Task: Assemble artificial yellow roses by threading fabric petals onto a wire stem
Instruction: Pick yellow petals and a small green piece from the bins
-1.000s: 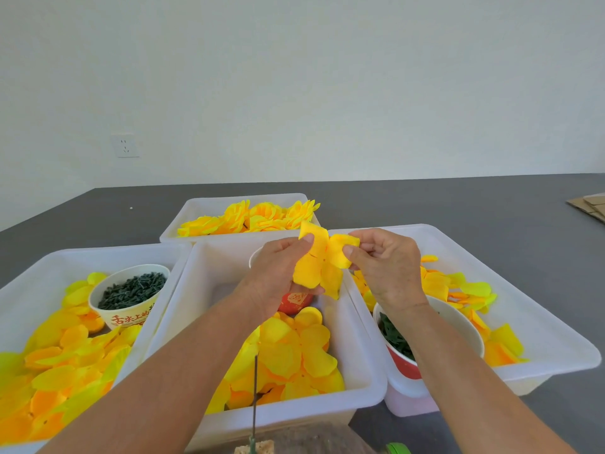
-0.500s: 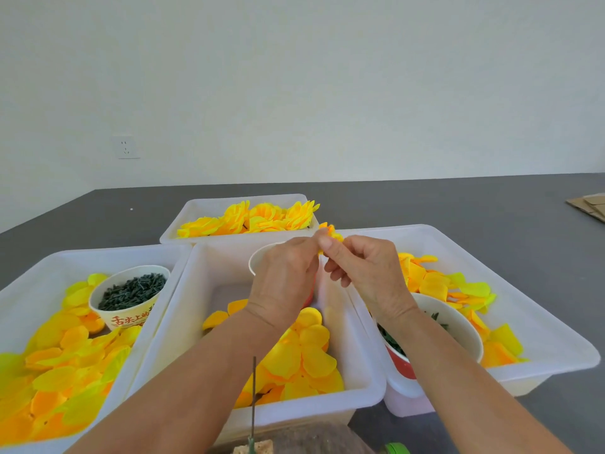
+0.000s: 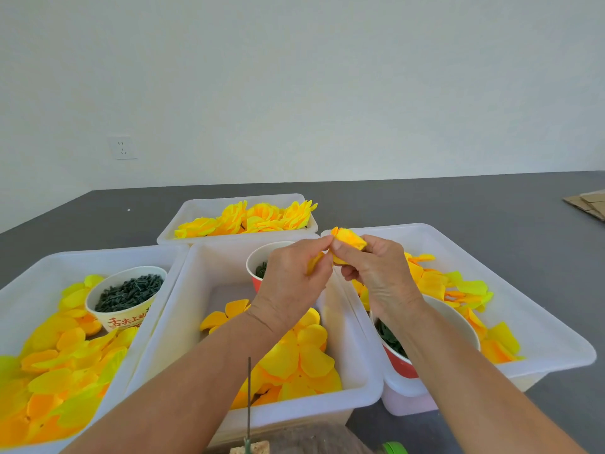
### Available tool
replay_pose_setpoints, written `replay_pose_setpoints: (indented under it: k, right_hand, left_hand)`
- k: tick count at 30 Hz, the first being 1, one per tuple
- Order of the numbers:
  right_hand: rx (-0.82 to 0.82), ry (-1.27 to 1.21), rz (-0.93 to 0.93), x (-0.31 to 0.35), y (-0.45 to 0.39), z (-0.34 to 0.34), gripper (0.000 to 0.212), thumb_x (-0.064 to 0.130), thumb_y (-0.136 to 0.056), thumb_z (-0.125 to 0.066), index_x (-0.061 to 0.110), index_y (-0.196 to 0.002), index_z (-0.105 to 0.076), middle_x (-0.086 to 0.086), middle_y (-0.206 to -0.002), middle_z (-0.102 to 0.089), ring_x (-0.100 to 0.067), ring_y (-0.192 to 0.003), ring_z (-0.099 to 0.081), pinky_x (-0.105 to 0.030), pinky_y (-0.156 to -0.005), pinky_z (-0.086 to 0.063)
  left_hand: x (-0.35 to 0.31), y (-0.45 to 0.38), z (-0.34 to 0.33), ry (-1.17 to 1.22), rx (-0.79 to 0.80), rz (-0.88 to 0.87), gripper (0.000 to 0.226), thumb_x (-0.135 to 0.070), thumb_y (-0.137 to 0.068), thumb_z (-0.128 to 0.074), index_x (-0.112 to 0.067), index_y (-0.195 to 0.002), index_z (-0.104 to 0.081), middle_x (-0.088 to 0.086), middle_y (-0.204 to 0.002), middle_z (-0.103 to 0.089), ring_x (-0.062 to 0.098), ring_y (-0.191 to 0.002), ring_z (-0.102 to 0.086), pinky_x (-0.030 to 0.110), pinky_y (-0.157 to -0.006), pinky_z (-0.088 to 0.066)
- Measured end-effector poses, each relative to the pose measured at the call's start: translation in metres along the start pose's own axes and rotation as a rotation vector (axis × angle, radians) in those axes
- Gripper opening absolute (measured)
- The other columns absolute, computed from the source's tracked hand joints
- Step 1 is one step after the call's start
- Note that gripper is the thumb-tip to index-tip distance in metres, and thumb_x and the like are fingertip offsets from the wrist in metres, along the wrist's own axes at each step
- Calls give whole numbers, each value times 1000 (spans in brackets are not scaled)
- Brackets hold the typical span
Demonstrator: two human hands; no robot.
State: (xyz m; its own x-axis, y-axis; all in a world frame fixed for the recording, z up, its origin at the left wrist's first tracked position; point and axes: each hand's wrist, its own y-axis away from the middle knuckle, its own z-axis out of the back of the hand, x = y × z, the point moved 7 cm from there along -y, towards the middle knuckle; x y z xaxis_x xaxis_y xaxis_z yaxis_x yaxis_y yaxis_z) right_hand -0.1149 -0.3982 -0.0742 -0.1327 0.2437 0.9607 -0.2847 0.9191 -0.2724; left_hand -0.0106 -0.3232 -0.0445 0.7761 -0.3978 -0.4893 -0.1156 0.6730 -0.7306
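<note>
My left hand [image 3: 294,283] and my right hand [image 3: 376,270] meet above the middle white tub [image 3: 363,385], both pinching a folded yellow fabric petal piece [image 3: 348,240]. Part of the petal shows under my left fingers; the rest is bunched at my right fingertips. Loose yellow petals [image 3: 294,358] lie in the middle tub below. A thin dark wire stem [image 3: 249,398] stands upright near the bottom edge, stuck in a small block [image 3: 250,448]. Finished yellow roses [image 3: 248,219] fill the back tub.
The left tub [image 3: 39,267] holds petals and a paper bowl of dark green parts [image 3: 127,294]. The right tub [image 3: 540,322] holds petals and a red-sided bowl [image 3: 412,362]. Another red bowl [image 3: 262,267] sits behind my left hand. Cardboard [image 3: 586,204] lies far right on the grey table.
The spread-out petal piece has been gathered into a tight bunch between both hands' fingertips. A loose petal now lies at the back left of the middle tub.
</note>
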Motion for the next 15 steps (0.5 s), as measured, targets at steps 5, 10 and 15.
replay_pose_setpoints:
  k: [5,10,15]
  right_hand:
    - [127,-113,-33,-1,2,-11,12,8,-88,-60,12,-83,-70,-2,-68,-70,-13,-63,-66,-23,-61,-54]
    - [124,-138,-27,5,2,-15,31,-11,-85,-49,12,-83,-70,-6,-73,-72,-20,-67,-70,-25,-61,-56]
    - [2,-124,-266,-18,2,-3,0,3,-82,-66,4,-82,-66,-9,-65,-70,-20,-60,-70,-27,-54,-57]
  left_hand:
    - [17,-2,7,81,-53,203,23,-7,-86,-64,-6,-109,-69,9,-104,-71,1,-84,-61,-1,-69,-41]
    - [19,-2,9,-3,-111,240,21,-9,-86,-65,-8,-106,-71,7,-106,-71,19,-101,-63,21,-92,-42]
    - [20,1,10,-44,-144,245,19,-7,-85,-65,-5,-103,-72,10,-104,-71,22,-98,-64,11,-82,-35]
